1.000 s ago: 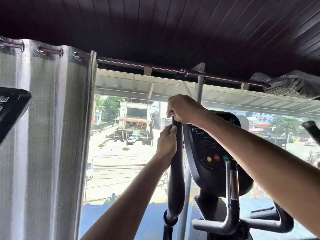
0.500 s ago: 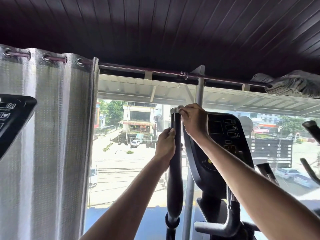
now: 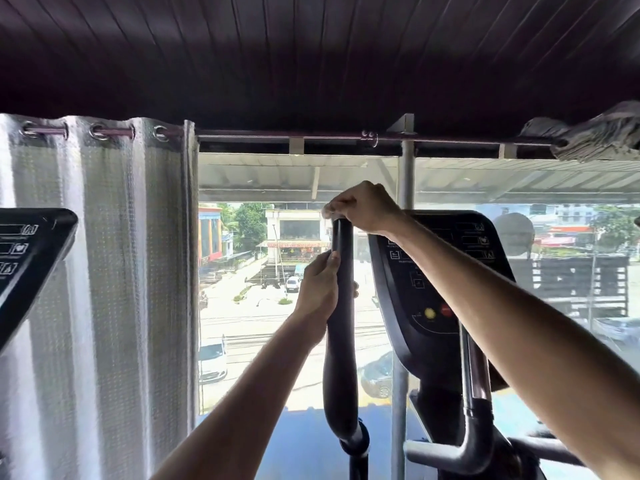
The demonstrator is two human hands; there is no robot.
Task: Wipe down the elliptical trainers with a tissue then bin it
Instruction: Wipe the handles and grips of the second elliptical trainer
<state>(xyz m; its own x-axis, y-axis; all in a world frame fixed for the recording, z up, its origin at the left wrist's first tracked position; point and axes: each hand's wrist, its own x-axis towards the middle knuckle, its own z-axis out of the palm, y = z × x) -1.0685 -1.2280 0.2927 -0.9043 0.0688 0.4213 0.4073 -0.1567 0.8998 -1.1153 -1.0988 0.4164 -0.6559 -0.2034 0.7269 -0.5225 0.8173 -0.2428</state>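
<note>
A black elliptical trainer stands before the window, its console (image 3: 436, 282) at centre right. Its tall black left handle (image 3: 341, 358) rises upright in the middle. My left hand (image 3: 317, 292) grips that handle a little below its top. My right hand (image 3: 363, 209) is curled over the top end of the handle, and a small white bit of tissue (image 3: 327, 212) shows at its fingertips. Most of the tissue is hidden inside the fist.
A white curtain (image 3: 104, 289) hangs at the left on a rod (image 3: 311, 136). Another machine's console (image 3: 27, 251) juts in at the far left. A short silver grip bar (image 3: 467, 427) sits below the console. Bunched cloth (image 3: 599, 136) lies on the rod at top right.
My right hand stays on the handle's top end with the tissue and has shifted slightly over it. My left hand keeps its grip below. The view has tilted a little.
</note>
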